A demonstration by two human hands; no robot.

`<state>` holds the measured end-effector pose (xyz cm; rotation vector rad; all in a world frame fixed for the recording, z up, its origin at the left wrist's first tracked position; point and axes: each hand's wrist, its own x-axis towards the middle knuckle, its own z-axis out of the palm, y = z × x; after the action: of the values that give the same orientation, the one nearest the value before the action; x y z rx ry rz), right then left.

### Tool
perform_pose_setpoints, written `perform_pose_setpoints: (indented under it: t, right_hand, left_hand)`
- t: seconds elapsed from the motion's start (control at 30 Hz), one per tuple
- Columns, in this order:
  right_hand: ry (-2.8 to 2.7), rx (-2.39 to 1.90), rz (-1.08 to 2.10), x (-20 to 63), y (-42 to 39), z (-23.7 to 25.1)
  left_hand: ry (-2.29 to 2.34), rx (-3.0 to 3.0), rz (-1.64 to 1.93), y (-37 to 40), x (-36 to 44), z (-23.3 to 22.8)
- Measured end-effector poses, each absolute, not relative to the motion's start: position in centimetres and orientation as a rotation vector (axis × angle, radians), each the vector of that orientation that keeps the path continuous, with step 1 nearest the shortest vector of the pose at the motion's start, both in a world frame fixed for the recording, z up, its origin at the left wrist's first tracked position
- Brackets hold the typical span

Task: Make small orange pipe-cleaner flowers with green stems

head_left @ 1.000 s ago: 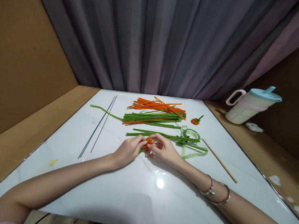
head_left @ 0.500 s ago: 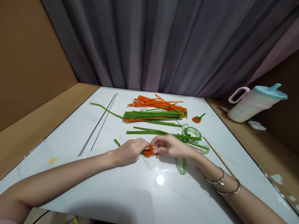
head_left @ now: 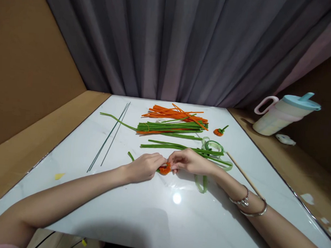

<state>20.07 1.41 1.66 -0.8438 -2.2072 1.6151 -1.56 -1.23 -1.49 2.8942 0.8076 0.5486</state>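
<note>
Between my hands, just over the white table, is a small ring of coiled orange pipe cleaner (head_left: 165,169). My left hand (head_left: 145,167) is closed on its left side, and a green pipe cleaner end (head_left: 130,156) pokes out beyond that hand. On the ring's right edge, the fingertips of my right hand (head_left: 188,160) are pinched together. Behind my hands lie loose green pipe cleaners (head_left: 164,146), then a tied green bundle (head_left: 171,127) and a pile of orange pipe cleaners (head_left: 174,112). A small orange pumpkin shape with a green stem (head_left: 218,132) sits to the right.
Beside my right hand are a roll of green tape (head_left: 213,145) and a thin wooden stick (head_left: 244,174). Thin dark wires (head_left: 107,139) and a yellow scrap (head_left: 59,176) lie at left. A lidded tumbler (head_left: 282,115) stands far right; cardboard walls (head_left: 30,61) flank the table (head_left: 114,211).
The orange ring has turned slightly between my fingers and looks more closed at the top. Both hands stay nearly in place; the whole view has shifted a little.
</note>
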Motion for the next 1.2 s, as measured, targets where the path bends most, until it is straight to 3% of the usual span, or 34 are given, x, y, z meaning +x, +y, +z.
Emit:
perform_pose_setpoints:
  t: [0.37, 1.2]
  right_hand:
    - [-2.658, -0.761, 0.946, 19.7, 0.7, 2.1]
    - [-2.631, -0.818, 0.912, 19.7, 0.7, 2.1]
  left_hand:
    - [0.78, 2.908, 0.519, -1.3, -1.6, -1.2]
    - [0.443, 3.202, 0.561, -0.3, -2.8, -1.0]
